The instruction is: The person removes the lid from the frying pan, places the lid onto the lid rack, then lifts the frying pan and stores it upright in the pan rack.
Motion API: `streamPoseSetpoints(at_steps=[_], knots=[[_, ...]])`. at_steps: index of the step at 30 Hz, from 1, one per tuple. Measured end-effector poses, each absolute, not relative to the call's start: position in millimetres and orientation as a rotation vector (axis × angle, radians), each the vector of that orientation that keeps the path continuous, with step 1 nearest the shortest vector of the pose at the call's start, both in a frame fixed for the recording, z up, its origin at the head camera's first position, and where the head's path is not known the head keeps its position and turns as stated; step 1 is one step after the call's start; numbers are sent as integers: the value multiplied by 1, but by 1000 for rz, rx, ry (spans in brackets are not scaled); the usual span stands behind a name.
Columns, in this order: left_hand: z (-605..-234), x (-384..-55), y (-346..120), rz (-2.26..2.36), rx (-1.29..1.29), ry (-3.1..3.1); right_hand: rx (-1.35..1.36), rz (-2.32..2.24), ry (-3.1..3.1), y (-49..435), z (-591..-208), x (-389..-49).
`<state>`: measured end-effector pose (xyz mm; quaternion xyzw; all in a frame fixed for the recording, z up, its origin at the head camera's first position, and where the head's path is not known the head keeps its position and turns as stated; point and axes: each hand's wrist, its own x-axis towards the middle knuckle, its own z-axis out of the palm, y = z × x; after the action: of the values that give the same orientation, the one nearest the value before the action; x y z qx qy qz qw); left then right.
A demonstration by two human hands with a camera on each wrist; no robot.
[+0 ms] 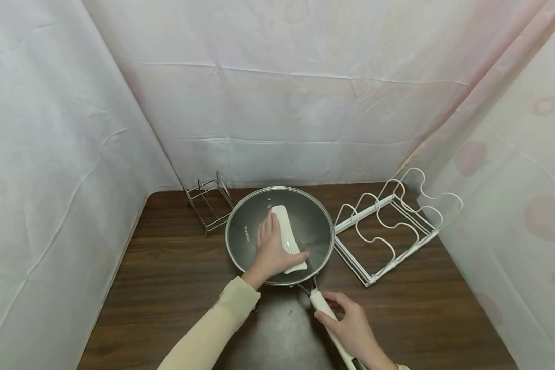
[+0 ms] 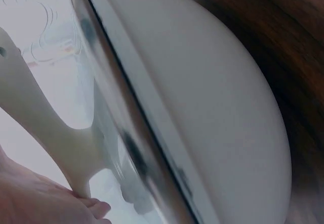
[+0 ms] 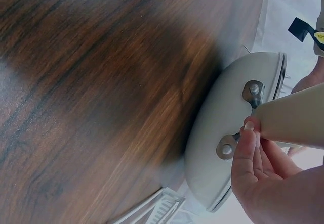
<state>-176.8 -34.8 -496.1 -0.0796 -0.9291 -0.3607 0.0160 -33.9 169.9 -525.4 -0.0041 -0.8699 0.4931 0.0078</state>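
Observation:
A light-coloured wok (image 3: pixel 217 113) with a dark inside sits on the wooden table, covered by a clear glass lid (image 1: pixel 314 221). Across the lid's top arches a long white lid handle (image 1: pixel 282 223). My left hand (image 1: pixel 270 252) holds that handle, fingers along its left side and thumb over its near end. Toward me and to the right runs the wok's cream handle (image 1: pixel 322 304). Around it, close to the wok, my right hand (image 1: pixel 353 329) has its thumb on the left and fingers on the far side; fingertips show beneath it in the right wrist view.
Just left of the wok stands a small metal wire rack (image 1: pixel 218 222). To its right, a white rack (image 1: pixel 351 264) with wavy wire dividers lies near the rim. Pale curtains (image 1: pixel 277 113) enclose the brown wooden table (image 1: pixel 166 303) at the back and both sides.

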Motion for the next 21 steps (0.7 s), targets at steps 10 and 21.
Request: streamPoseSetpoints(at_steps=[10,21], knots=[[-493,-181,-50,-1110,-381,-2944,-55,1531,-2748,174,-526,-36],[-487,-185,-66,-1088,-500,-3012,-53,1541,-2731,173,-527,-36]])
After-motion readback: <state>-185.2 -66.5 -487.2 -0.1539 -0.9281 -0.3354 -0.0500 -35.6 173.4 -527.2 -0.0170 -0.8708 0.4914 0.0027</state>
